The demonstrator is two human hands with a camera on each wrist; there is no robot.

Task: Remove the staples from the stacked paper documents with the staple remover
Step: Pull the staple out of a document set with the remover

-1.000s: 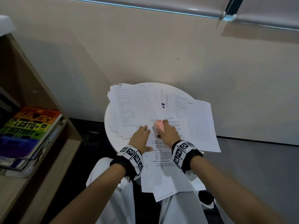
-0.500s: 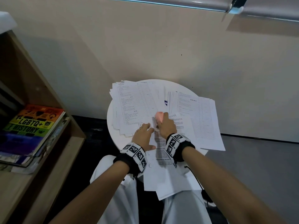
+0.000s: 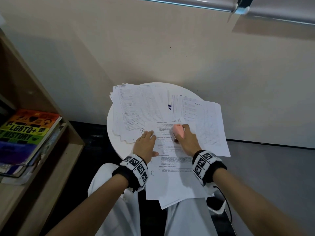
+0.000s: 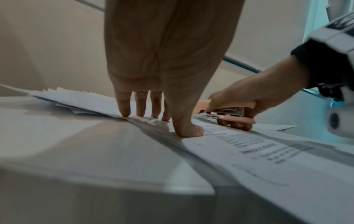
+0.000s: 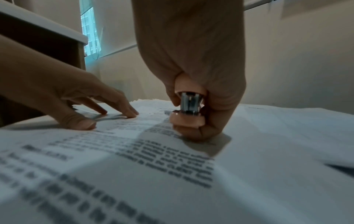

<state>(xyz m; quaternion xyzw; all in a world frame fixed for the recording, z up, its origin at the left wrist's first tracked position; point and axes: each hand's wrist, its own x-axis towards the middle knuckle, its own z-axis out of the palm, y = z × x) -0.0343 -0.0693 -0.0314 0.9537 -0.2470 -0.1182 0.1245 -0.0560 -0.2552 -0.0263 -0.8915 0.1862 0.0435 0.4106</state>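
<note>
On the surface (image 3: 117, 142), my left hand (image 3: 144, 145) lay flat on the document (image 3: 172, 169); my right hand (image 3: 187, 142) gripped the remover (image 3: 178, 131). Best I slid it low under the staple, unseen.

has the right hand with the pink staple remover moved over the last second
Cannot tell. The head camera shifted between pictures. The right hand grips the pink staple remover near the top of the front document, beside the left hand, much as before.

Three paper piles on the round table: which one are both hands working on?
The near document, overhanging the table's front edge. The left hand presses it flat and the right hand grips the pink staple remover on it; the two rear piles lie untouched.
</note>
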